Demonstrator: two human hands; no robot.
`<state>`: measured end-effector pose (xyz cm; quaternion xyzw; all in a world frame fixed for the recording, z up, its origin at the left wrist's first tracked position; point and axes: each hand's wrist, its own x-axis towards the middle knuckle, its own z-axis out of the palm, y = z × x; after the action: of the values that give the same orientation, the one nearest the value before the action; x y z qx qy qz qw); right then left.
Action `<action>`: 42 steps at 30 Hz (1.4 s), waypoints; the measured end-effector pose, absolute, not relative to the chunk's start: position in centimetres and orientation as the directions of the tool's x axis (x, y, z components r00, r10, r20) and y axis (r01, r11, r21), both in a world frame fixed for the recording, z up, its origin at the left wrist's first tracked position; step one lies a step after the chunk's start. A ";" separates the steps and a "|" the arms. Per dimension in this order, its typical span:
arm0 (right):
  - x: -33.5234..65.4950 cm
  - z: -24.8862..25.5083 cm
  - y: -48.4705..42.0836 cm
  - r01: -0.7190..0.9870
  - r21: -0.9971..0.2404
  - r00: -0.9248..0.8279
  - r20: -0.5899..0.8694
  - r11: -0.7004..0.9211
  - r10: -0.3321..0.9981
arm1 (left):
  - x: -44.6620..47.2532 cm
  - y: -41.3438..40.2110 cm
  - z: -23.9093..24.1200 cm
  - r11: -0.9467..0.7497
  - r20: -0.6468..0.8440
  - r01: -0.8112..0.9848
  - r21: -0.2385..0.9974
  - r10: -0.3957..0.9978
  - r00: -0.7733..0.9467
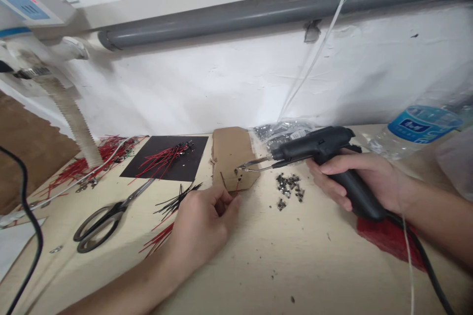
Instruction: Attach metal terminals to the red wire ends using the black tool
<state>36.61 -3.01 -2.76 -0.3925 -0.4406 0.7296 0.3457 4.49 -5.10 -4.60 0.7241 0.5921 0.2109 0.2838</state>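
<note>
My right hand (pixel 373 177) grips a black soldering gun (pixel 318 147), its thin tip pointing left over a piece of brown cardboard (pixel 231 150). With finger and thumb pinched together, my left hand (pixel 201 221) holds a short red wire (pixel 237 185) at the cardboard's near edge. A tiny dark part sits at the wire's far end, just below the tip; whether the tip touches it I cannot tell. Loose black wires (pixel 175 202) and red wires (pixel 158 240) lie beside my left hand. Small metal parts (pixel 290 186) are heaped right of the cardboard.
Scissors (pixel 101 226) lie at left, blades toward a black sheet (pixel 188 157) bearing red wires. More red wires (pixel 68 172) surround a ribbed hose (pixel 72 113). Behind stand a clear plastic bag (pixel 283 130) and a bottle (pixel 417 125). A thin line (pixel 325 39) hangs down the wall.
</note>
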 end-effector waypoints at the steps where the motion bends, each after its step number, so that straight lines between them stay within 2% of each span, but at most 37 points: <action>1: 36.5 -2.7 -3.0 -0.152 -0.914 -0.450 -0.274 -0.375 0.850 | 4.5 -5.1 -4.6 -0.139 -0.032 0.741 0.657 0.977 0.212; 35: 36.5 -2.6 -3.1 -0.092 -0.930 -0.448 -0.281 -0.356 0.849 | 4.7 -5.4 -4.3 -0.159 -0.017 0.785 0.598 0.977 0.212; 42: 36.5 -2.6 -3.2 -0.096 -0.915 -0.444 -0.313 -0.392 0.839 | 4.8 -5.5 -4.2 -0.143 -0.045 0.781 0.608 0.976 0.214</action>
<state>36.54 -3.15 -2.58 -0.4163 -0.4463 0.7231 0.3235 4.77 -5.49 -4.15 0.7332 0.5990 0.1846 0.2638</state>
